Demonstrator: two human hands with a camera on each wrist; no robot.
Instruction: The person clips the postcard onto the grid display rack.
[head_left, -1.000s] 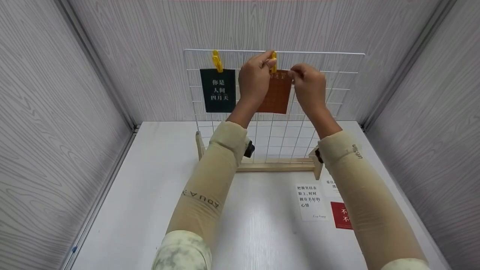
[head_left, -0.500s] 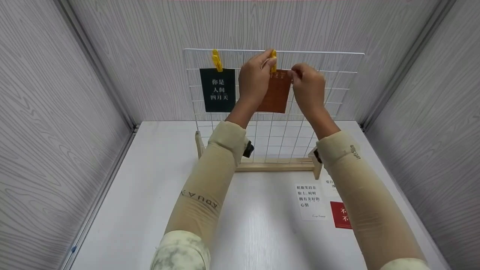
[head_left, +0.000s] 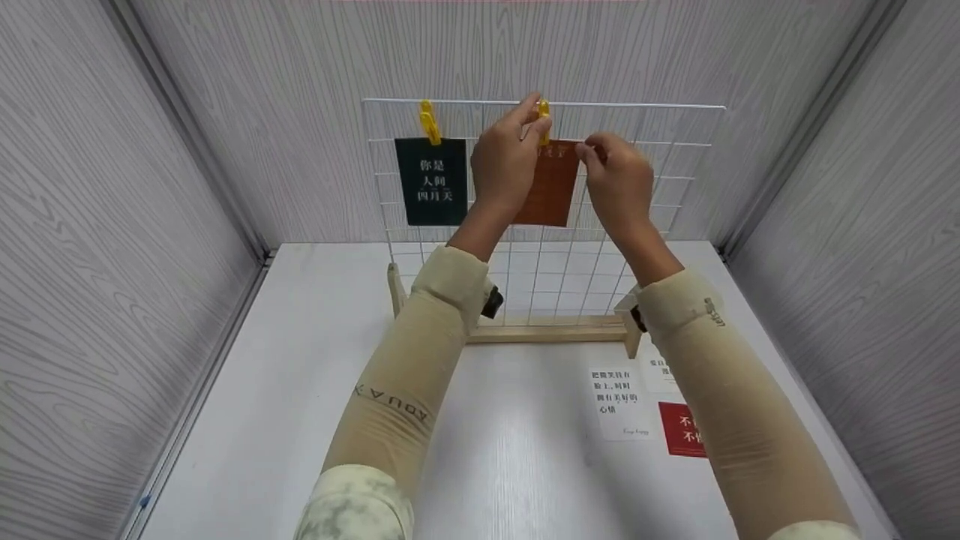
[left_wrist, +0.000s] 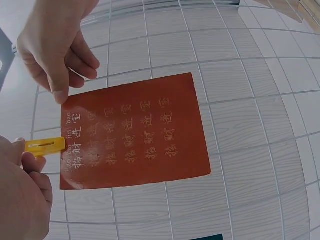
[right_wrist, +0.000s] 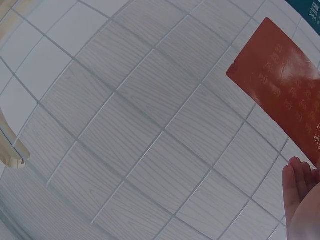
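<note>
A reddish-brown card [head_left: 555,184] with pale lettering hangs against the white wire grid [head_left: 547,277]. At its top edge sits a yellow clip [left_wrist: 46,145], pinched between the thumb and fingers of my left hand [head_left: 504,161]. My right hand [head_left: 619,176] pinches the card's top right corner; in the left wrist view its thumb lies on that corner. Left of my hands, a dark green card [head_left: 433,184] with white characters hangs from another yellow clip [head_left: 430,122]. My left hand covers part of the brown card's left side in the head view.
The grid stands in a wooden base [head_left: 551,331] with black knobs [head_left: 493,303]. On the white table [head_left: 247,420], a white printed card [head_left: 621,405] and a red card [head_left: 682,430] lie at right, the red one partly behind my right sleeve. Wood-patterned panels [head_left: 187,187] enclose the table.
Both hands keep their holds on the clip and the card corner. The head view has shifted slightly; otherwise hardly anything moves.
</note>
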